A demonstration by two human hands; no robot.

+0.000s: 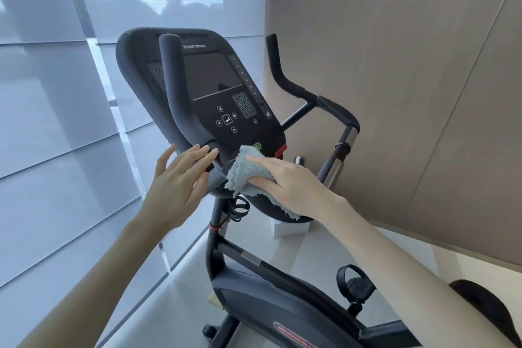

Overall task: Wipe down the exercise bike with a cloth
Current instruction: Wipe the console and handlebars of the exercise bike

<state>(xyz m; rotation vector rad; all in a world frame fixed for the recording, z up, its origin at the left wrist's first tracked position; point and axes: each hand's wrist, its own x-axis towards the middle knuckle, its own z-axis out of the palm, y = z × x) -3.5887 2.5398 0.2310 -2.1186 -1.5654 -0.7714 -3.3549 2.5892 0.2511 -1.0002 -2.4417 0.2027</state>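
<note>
Right hand (291,183) grips a pale blue-grey cloth (240,172), thumb tucked under, index finger laid along the top. The cloth is pressed on the lower edge of the console (214,76) of the exercise bike (254,285), partly covering a green button. Left hand (180,178) is open, fingers straight, resting on the base of the left handlebar (172,87). Right handlebar (282,76) is untouched. A black ring holder (239,207) sits on the post under the console; contents unclear. Strapped pedal (356,282) is lower right.
</note>
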